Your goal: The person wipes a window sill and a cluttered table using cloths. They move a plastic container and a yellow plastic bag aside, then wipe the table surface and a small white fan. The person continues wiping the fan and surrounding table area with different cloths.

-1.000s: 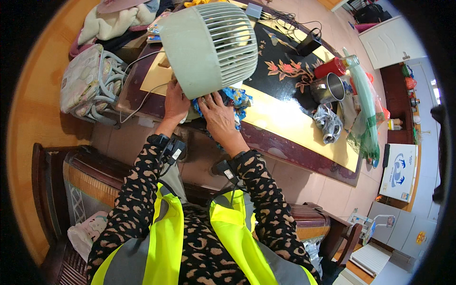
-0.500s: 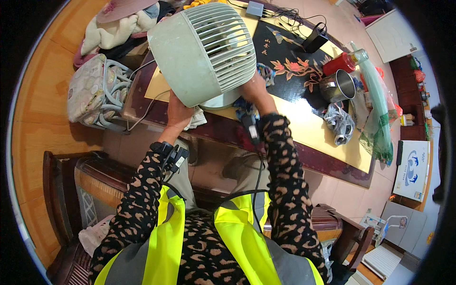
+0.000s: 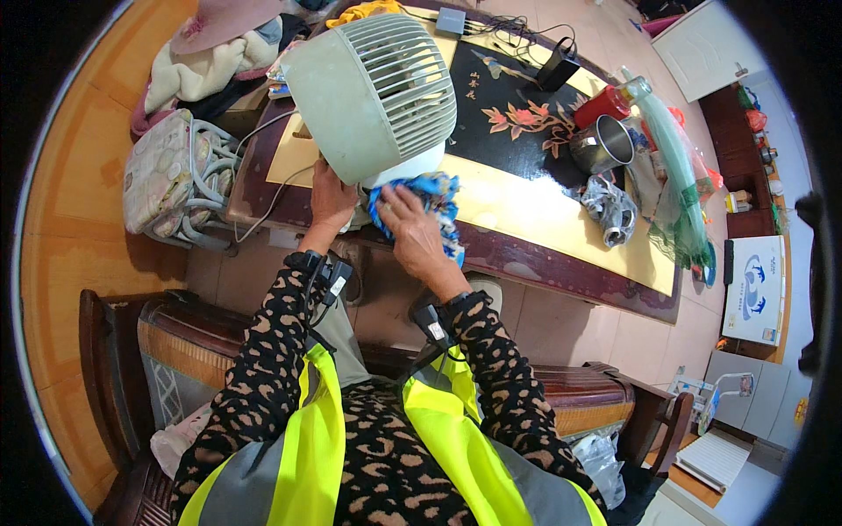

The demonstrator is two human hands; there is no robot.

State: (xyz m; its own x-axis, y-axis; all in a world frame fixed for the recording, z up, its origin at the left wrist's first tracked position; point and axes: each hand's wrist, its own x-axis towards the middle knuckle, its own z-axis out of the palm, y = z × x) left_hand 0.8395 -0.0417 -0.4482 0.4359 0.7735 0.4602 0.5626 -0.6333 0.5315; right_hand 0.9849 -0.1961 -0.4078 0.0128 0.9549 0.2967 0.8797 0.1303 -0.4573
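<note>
A pale grey-green fan [image 3: 338, 110] with a slatted grille stands on the table, its head tilted. At its lower left edge my left hand [image 3: 331, 202] holds it, with the fingertips partly hidden by the fan's housing. My right hand [image 3: 414, 235] grips a bunched blue patterned cloth [image 3: 445, 203] and presses it against the front of the fan's white base [image 3: 421, 164]. Its fingers are bent into the cloth.
The table [image 3: 561, 250] carries a black floral panel, a steel cup [image 3: 605, 145], a red container [image 3: 603, 107], a crumpled plastic bag [image 3: 611, 209] and a green net [image 3: 680, 180]. Cables tangle at the back. A padded chair [image 3: 158, 171] stands left; a wooden bench [image 3: 561, 399] is behind me.
My right hand has come from the fan's right side to the front of its base, bringing the blue cloth. My left hand stays at the fan's lower edge. The view has shifted slightly.
</note>
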